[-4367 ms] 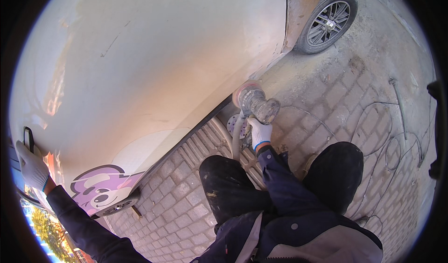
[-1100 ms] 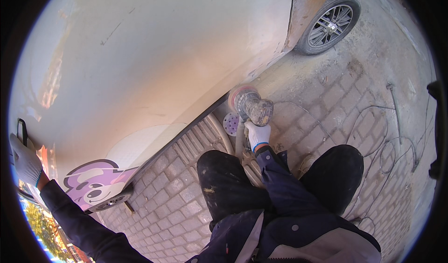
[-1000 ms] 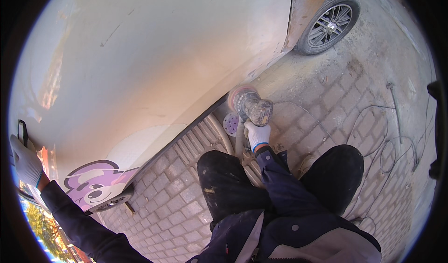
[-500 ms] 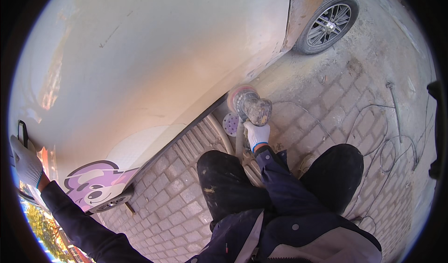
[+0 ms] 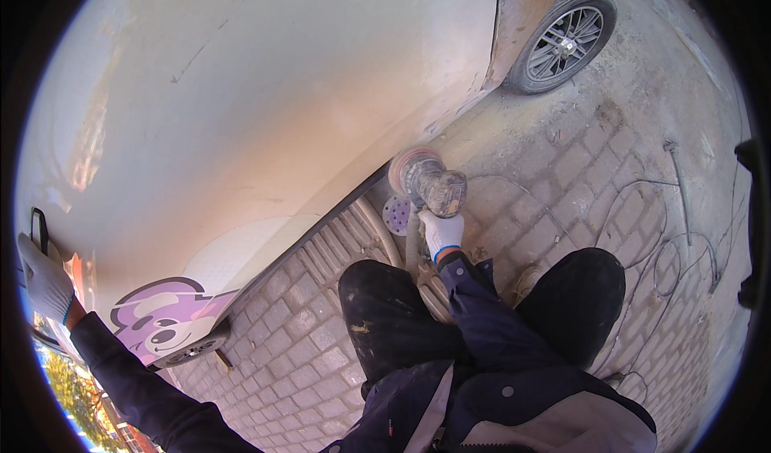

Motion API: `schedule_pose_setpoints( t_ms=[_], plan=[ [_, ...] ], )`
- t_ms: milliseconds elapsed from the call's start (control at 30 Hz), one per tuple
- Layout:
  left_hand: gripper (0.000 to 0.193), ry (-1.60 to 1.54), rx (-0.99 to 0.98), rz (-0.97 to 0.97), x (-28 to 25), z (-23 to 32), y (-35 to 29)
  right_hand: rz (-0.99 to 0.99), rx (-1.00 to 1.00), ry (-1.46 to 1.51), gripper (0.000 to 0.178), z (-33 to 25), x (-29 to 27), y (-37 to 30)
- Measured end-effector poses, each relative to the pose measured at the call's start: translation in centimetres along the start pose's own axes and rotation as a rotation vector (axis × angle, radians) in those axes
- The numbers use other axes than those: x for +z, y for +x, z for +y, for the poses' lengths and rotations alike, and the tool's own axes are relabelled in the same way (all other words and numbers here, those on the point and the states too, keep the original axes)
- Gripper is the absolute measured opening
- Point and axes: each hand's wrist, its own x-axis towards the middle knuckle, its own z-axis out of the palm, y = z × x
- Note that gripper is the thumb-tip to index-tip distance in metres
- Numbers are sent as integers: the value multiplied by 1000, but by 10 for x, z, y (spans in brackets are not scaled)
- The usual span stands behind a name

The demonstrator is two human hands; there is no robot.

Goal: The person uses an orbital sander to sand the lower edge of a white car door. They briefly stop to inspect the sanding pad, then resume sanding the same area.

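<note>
Car: fills the upper left, pale, an orange-brown patch across its panel.
Paving: brick, from bottom centre round to the right side.
Cartoon: purple and white face on the car, lower left.
Wheel: upper right, grey spoked rim.
Sander: centre, its round pad at the car's lower edge.
Left hand: gloved, far left, beside a black handle; cannot tell whether it grips.
Right hand: gloved, just below centre, wrapped around the sander.
Disc: purple, perforated, just left of the right hand.
</note>
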Motion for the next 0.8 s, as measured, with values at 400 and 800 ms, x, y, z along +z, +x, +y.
schedule_pose_setpoints(
  t_ms=[400, 800],
  plan=[
    [56, 153, 43, -45, 5, -7, -2, 31, -20, 179, 7, -17, -5, 29],
    [75, -498, -542, -158, -61, 61, -2, -13, 64, 241, 5, -40, -13, 26]
  ],
)
